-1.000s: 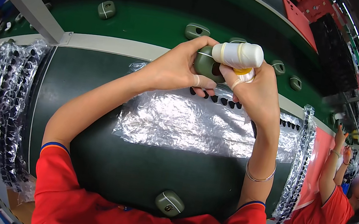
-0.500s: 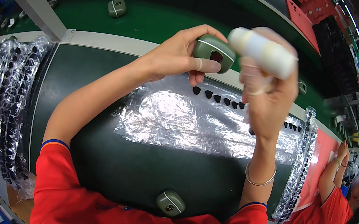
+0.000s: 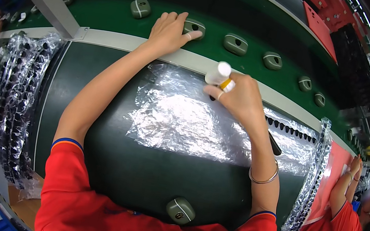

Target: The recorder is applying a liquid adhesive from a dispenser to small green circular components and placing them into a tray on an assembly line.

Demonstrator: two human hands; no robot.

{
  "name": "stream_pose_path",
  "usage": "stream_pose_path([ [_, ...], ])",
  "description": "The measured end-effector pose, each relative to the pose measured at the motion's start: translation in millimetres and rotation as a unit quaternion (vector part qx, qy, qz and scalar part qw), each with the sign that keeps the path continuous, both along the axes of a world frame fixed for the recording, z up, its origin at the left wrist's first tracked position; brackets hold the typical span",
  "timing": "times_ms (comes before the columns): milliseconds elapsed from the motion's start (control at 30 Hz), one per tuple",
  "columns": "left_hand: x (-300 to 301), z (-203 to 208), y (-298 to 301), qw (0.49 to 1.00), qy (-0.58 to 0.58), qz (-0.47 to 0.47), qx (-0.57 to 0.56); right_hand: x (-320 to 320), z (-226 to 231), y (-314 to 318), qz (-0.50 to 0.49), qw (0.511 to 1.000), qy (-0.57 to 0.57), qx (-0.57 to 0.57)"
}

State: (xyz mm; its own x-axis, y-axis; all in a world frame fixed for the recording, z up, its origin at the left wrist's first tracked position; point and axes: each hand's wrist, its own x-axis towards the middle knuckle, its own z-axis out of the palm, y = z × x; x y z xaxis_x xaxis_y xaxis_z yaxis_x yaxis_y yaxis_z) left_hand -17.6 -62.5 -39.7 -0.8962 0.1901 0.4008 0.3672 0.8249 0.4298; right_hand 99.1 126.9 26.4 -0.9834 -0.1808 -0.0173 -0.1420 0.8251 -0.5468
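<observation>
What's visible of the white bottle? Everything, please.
The white bottle is roughly cylindrical, apparently plastic, with a yellow collar and a further white section beyond it, toward the palm. It tilts, its rounded white end pointing up in the picture. The grip of the right hand holds it, over the upper edge of the clear plastic sheet. No opening shows; contact with the sheet can't be told.

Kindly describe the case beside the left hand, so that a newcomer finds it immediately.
Beyond the pale rail runs a green belt with rounded olive-green cases on it. The wanted case sits just right of the left hand. Unlike its neighbours, it is partly covered by that hand's thumb.
</observation>
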Motion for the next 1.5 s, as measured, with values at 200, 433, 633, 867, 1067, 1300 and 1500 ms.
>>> stream_pose_path([
  [200, 25, 79, -11, 0.949, -0.153, -0.215, 0.175, -3, 9, 13, 0.0, 0.997, -0.083, -0.008],
  [433, 109, 165, -82, 0.745, -0.017, -0.52, 0.417, -4, 16, 20, -0.022, 0.998, -0.053, -0.027],
  [633, 137, 191, -35, 0.699, -0.003, -0.491, 0.52, -2, 36, 14, 0.008, 0.994, -0.083, -0.075],
  [867, 167, 206, -121, 0.611, 0.121, -0.544, 0.562, 14, 23, 18, 0.025, 0.997, 0.009, -0.077],
  [1067, 230, 267, -92, 0.631, 0.065, -0.473, 0.611, 15, 45, 0, 0.046, 0.991, -0.022, -0.125],
  [1300, 280, 263, 7, 0.569, 0.097, -0.518, 0.631, 18, 48, 32, -0.016, 0.996, 0.027, -0.084],
  [1500, 303, 249, 41, 0.506, 0.0, -0.59, 0.629, 20, 57, 23, 0.013, 0.988, 0.033, -0.153],
])
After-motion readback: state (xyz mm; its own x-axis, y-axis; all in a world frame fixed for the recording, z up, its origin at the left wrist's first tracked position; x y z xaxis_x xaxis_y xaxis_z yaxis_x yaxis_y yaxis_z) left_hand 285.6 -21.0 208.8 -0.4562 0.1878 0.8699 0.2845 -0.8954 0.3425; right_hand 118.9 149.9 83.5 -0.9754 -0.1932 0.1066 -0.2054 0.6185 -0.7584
